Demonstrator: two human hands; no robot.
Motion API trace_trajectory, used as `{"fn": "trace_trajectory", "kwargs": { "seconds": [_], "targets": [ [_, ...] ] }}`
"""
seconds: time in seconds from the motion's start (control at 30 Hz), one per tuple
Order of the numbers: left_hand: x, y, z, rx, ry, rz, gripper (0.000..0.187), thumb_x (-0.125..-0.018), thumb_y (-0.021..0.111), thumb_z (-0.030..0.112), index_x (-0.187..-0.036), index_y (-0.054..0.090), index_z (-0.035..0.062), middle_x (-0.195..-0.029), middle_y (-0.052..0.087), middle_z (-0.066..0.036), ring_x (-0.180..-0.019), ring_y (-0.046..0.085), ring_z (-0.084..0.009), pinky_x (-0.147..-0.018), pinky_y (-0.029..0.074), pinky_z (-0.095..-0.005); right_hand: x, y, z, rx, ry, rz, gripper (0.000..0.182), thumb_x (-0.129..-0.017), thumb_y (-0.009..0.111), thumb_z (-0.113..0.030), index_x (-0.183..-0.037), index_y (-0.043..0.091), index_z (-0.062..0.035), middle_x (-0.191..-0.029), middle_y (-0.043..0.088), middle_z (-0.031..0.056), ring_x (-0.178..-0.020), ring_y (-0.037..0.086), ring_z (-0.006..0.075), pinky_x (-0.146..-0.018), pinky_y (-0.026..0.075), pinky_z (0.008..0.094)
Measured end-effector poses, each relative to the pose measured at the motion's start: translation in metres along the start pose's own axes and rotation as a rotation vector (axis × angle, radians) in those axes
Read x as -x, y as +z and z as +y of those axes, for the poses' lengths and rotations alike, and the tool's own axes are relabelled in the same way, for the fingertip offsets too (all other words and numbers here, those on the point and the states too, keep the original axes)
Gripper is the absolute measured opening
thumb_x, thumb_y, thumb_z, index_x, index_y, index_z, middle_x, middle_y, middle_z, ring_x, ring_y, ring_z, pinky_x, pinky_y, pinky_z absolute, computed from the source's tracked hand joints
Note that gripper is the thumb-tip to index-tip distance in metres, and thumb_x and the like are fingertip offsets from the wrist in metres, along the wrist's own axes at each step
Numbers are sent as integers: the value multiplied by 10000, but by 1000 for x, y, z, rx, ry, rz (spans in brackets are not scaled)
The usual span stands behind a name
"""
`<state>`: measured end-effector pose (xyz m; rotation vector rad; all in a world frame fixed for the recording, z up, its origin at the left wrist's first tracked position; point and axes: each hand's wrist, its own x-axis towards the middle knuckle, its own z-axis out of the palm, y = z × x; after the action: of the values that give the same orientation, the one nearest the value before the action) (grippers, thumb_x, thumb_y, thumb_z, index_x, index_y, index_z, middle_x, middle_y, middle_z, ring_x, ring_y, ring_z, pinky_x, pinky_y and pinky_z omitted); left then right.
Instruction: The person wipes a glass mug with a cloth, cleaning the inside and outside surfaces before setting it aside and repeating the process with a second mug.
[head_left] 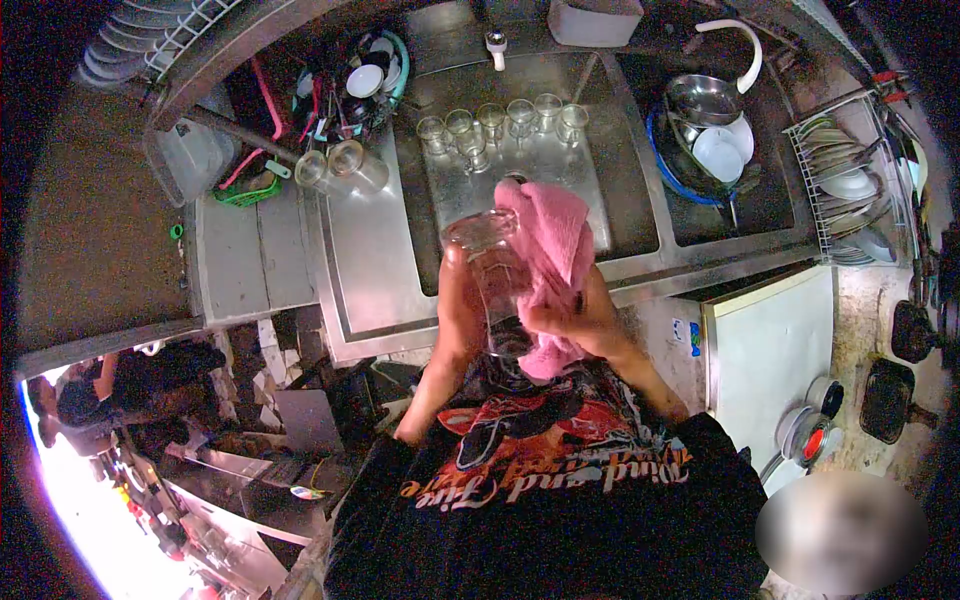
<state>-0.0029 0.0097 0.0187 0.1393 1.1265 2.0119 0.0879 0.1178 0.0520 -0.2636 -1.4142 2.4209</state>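
Note:
My left hand is wrapped around a large clear drinking glass, held upright in front of my chest at the sink's front edge. In my right hand is a pink cloth, bunched up against the glass's right side. Part of the cloth hangs below that hand. Beyond the held glass, several small glasses stand together on the steel surface of the sink. Two taller glasses are on the steel counter to the left.
A blue-rimmed basin of bowls and a metal pan sits in the right-hand sink. Farther right is a wire rack of plates. Back left, a basin holds dishes and utensils. A small tap rises behind the glasses.

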Motion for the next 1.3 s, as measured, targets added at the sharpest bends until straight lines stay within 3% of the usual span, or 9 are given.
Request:
{"fn": "trace_trajectory", "kwargs": {
  "seconds": [0.23,0.37,0.43,0.57,0.63,0.7,0.83,1.0,1.3],
  "targets": [
    [-6,-10,-9,-43,-17,-32,538,-899,342,489,-1177,432,37,-925,566,-78,-810,549,-168,-736,440,-308,5,-21,22,552,-87,147,662,-718,654,-116,-1283,331,9,-1188,510,121,-1110,481,208,-954,359,330],
    [-1,-1,-10,-151,-35,-42,506,-909,370,446,-1207,398,37,-982,542,-64,-833,529,-141,-732,432,-293,-9,-13,9,416,-242,226,611,-729,647,-113,-1259,369,10,-1180,512,125,-1090,496,208,-934,377,326],
    [-1,-4,-6,-172,-79,-104,503,-912,379,430,-1227,373,38,-1023,521,-64,-859,515,-138,-734,427,-288,-11,-9,-2,289,-40,298,573,-753,626,-104,-1254,374,13,-1158,523,115,-1011,535,178,-844,441,289],
    [-7,-12,-13,-118,-95,-121,503,-914,374,423,-1259,338,60,-1040,518,-71,-905,525,-167,-772,431,-300,-19,-1,-3,150,-16,249,689,-811,567,-83,-1363,160,-17,-1212,476,80,-796,525,82,-640,456,202],
    [-19,-28,-21,-12,-60,-12,544,-898,386,458,-1272,322,67,-1059,511,-88,-905,537,-182,-786,437,-314,-17,-5,2,284,29,197,756,-817,566,-78,-1385,68,-49,-1291,398,80,-814,500,90,-669,443,202],
    [-19,-37,-22,13,34,-52,606,-870,425,495,-1275,312,59,-1080,504,-100,-901,545,-188,-771,451,-327,-11,3,7,72,10,93,693,-770,638,-162,-1325,257,4,-1282,403,104,-1166,407,189,-974,313,304],
    [-21,-48,-21,-50,186,-60,717,-789,528,551,-1257,326,48,-1080,505,-102,-880,556,-212,-718,474,-344,-6,-6,14,469,-41,-69,802,-711,696,-118,-1333,209,24,-1290,379,119,-1178,387,197,-984,306,316],
    [-14,-38,-11,-14,296,-3,792,-745,527,610,-1251,341,30,-1092,502,-137,-916,537,-259,-736,464,-383,-3,-18,32,316,190,-25,874,-773,650,-184,-1374,42,1,-1336,341,144,-1219,366,223,-1017,284,333],
    [-10,-25,3,561,-22,-156,937,-660,424,776,-1170,425,-10,-1014,550,-175,-808,568,-302,-655,485,-388,-5,-28,43,242,38,277,395,-855,540,-171,-1191,450,17,-1076,563,73,-986,524,153,-878,398,287]
  ]
}}
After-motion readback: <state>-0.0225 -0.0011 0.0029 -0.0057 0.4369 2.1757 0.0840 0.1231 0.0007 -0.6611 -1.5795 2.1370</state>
